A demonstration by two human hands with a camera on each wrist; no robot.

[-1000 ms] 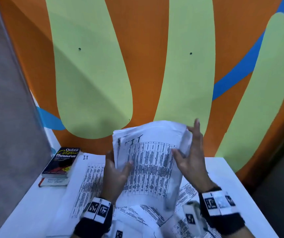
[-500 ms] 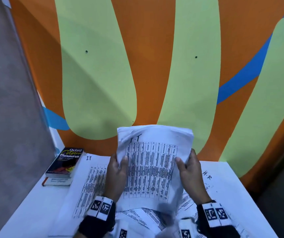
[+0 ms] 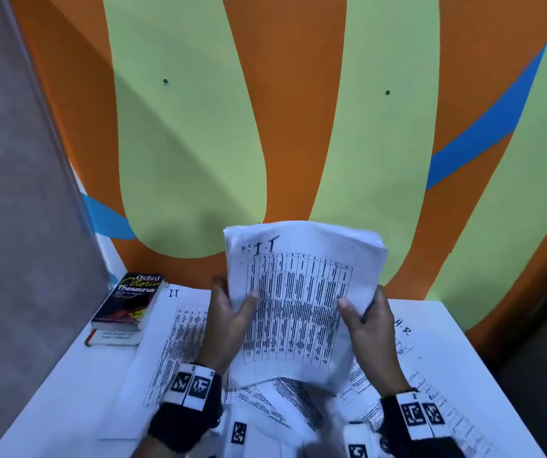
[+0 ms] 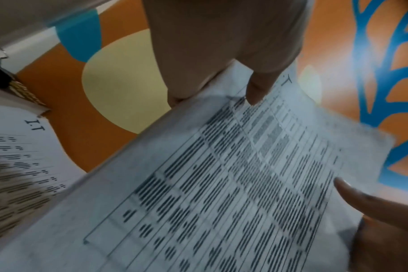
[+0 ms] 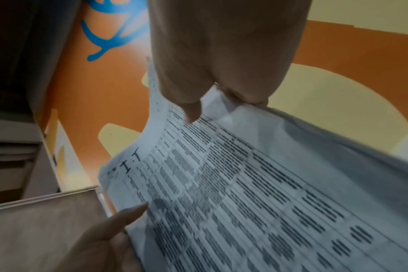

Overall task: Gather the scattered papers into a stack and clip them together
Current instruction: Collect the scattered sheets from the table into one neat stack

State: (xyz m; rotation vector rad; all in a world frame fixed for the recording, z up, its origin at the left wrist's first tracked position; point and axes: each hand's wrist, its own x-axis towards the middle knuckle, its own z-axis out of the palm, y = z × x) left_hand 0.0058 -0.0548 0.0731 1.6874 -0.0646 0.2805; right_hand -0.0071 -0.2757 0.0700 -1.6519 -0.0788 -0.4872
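A stack of printed sheets (image 3: 298, 302), marked "I.T" at the top, stands upright over the white table (image 3: 67, 401). My left hand (image 3: 232, 319) grips its left edge, thumb on the front face. My right hand (image 3: 364, 322) grips the right edge the same way. The left wrist view shows the stack (image 4: 221, 184) close up with my left hand (image 4: 233, 77) on its edge, and the right wrist view shows the stack (image 5: 245, 193) under my right hand (image 5: 212, 92). More printed sheets (image 3: 179, 338) lie flat and overlapping on the table. No clip is visible.
Two books (image 3: 130, 302), the top one an Oxford Colour Thesaurus, lie at the table's back left corner. A painted orange, green and blue wall (image 3: 298, 127) rises right behind the table. A sheet marked "H-R" (image 3: 407, 328) lies at the right.
My right hand, open beside the sheets a second ago, has closed on the stack's right edge. The stack's edges now look more even, and it stands a little straighter.
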